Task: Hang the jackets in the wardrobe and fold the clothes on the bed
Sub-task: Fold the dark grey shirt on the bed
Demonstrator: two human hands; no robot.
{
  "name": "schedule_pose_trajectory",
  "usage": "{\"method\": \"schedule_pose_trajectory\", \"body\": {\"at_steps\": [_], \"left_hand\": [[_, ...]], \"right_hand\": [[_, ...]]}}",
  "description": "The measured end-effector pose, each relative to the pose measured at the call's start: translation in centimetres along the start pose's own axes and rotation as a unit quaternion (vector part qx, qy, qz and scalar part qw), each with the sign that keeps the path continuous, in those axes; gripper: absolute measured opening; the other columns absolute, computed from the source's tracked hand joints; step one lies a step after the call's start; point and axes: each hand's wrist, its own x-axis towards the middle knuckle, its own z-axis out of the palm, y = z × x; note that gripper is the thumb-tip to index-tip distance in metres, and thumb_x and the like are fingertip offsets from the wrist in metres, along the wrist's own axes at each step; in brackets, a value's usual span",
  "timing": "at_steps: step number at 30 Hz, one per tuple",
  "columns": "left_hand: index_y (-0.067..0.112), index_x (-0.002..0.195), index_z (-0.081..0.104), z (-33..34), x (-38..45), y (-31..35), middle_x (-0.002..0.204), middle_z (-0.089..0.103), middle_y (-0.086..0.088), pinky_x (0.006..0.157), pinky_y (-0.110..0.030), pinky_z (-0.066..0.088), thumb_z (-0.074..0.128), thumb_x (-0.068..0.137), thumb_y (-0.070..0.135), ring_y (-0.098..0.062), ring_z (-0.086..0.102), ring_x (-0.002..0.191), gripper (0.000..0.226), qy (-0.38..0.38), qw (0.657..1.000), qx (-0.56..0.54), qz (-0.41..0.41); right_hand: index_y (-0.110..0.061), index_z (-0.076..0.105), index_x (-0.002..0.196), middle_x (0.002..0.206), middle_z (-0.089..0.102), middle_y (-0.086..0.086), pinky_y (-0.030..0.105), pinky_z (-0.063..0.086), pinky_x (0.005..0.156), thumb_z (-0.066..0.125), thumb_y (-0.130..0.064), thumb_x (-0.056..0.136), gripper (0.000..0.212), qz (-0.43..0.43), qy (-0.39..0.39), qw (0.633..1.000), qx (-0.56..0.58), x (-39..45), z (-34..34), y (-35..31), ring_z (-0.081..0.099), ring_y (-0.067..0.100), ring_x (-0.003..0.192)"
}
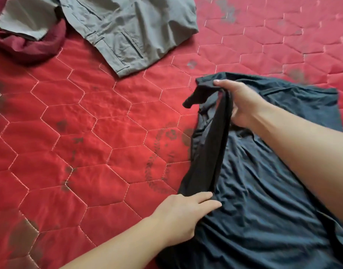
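Item: dark T-shirt (263, 181), lying on the red quilted bed cover (89, 133) at about 4 o'clock in my view, partly folded. My right hand (238, 105) has its grip clenched on the raised side edge near the sleeve, thumb on top; my left hand (186, 210) lies with straight fingers pressing the lower part of that same lifted edge, grasping nothing. Also present: grey trousers (131, 32) at 12 o'clock and a maroon garment (25, 45) at 11 o'clock, both well apart from the shirt. Risks, as I judge them: the thin fabric is already bunched along the lifted strip, so laying it over as it is would trap creases; if my left hand slips, the fold line could skew. Room: open cover from 7 to 10 o'clock, beside the shirt. The shirt's near hem runs out of view at the bottom, so I cannot tell how close the bed's edge is.
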Motion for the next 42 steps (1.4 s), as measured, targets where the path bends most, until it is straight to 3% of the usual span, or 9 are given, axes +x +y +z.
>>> {"method": "schedule_pose_trajectory", "body": {"at_steps": [5,13,22,25,29,32,35,38,42], "left_hand": [[0.048,0.143,0.021,-1.4,1.5,-0.4,0.155,0.027,0.017,0.081,-0.036,0.047,0.046,0.084,0.016,-0.032,0.062,0.1,0.071,-0.018,0.998,0.029,0.056],[0.027,0.123,0.059,-6.0,9.3,-1.3,0.121,0.064,0.01,0.092,-0.034,0.044,0.053,0.09,0.014,-0.016,0.055,0.104,0.035,0.25,0.958,-0.126,-0.068],[0.043,0.152,0.007,-4.8,13.1,-4.6,0.163,0.007,0.008,0.12,-0.046,-0.004,0.021,0.094,0.063,-0.014,0.002,0.148,0.063,0.134,0.974,0.145,-0.116],[0.042,0.152,0.013,-5.3,12.8,-5.6,0.162,0.012,0.006,0.12,-0.047,-0.002,0.022,0.094,0.061,-0.015,0.006,0.149,0.062,0.136,0.972,0.152,-0.118],[0.024,0.124,0.063,-5.6,12.8,-3.5,0.124,0.061,-0.003,0.096,-0.044,0.038,0.046,0.091,0.047,-0.029,0.054,0.118,0.043,0.274,0.953,0.122,-0.033],[0.024,0.117,0.061,-5.6,13.0,-1.8,0.105,0.065,0.002,0.084,-0.036,0.048,0.045,0.091,0.056,-0.021,0.061,0.099,0.044,0.187,0.982,-0.004,-0.04],[0.03,0.107,0.06,-5.4,13.2,-1.2,0.099,0.066,0.011,0.082,-0.034,0.049,0.052,0.085,0.063,-0.013,0.06,0.093,0.04,0.139,0.985,-0.029,-0.097],[0.026,0.073,0.062,-6.3,13.2,-1.4,0.07,0.063,0.015,0.068,-0.02,0.043,0.07,0.083,0.042,-0.002,0.059,0.069,0.021,0.146,0.97,-0.174,-0.092],[0.023,0.077,0.064,-7.9,12.6,-3.2,0.068,0.057,0.004,0.053,-0.021,0.038,0.073,0.084,0.035,-0.007,0.05,0.056,0.016,0.056,0.837,-0.527,-0.135]], "right_hand": [[-0.018,0.058,0.072,0.059,0.043,-0.006,0.022,0.042,0.054,0.063,-0.036,0.081,0.021,-0.011,-0.134,0.972,0.194,-1.8,-9.0,-0.6,0.044,0.009,0.049],[-0.022,0.063,0.119,0.111,0.072,-0.002,0.03,0.053,0.081,0.059,-0.051,0.083,0.047,0.102,0.032,0.994,-0.017,-1.3,-15.6,4.8,0.068,0.014,0.099],[-0.012,0.066,0.116,0.116,0.068,0.009,0.034,0.051,0.083,0.064,-0.034,0.081,0.04,-0.008,-0.109,0.987,0.12,-0.6,-14.5,0.8,0.067,0.025,0.099],[-0.017,0.06,0.092,0.082,0.061,0.002,0.029,0.046,0.067,0.057,-0.014,0.089,0.005,0.012,0.028,1.0,0.004,0.4,-15.5,1.2,0.057,0.014,0.062],[-0.012,0.056,0.121,0.121,0.059,0.013,0.035,0.042,0.092,0.049,-0.041,0.091,0.042,-0.041,0.311,0.883,-0.349,1.6,-18.1,3.0,0.058,0.027,0.106],[-0.012,0.049,0.133,0.134,0.052,0.012,0.033,0.037,0.099,0.059,-0.074,0.069,0.09,-0.075,0.308,0.847,-0.426,1.1,-17.5,4.1,0.05,0.026,0.124],[-0.015,0.055,0.127,0.129,0.06,0.006,0.03,0.041,0.096,0.071,-0.05,0.075,0.065,-0.062,0.296,0.827,-0.474,1.3,-17.0,5.5,0.055,0.024,0.119],[-0.015,0.069,0.089,0.078,0.07,-0.004,0.021,0.049,0.063,0.06,-0.018,0.091,0.009,-0.094,0.262,0.933,-0.229,1.4,-17.3,5.0,0.063,0.011,0.072],[-0.017,0.064,0.097,0.087,0.073,0.002,0.03,0.058,0.073,0.036,-0.029,0.101,0.031,-0.024,0.043,0.979,0.197,0.4,-18.9,1.1,0.069,0.017,0.077]]}}
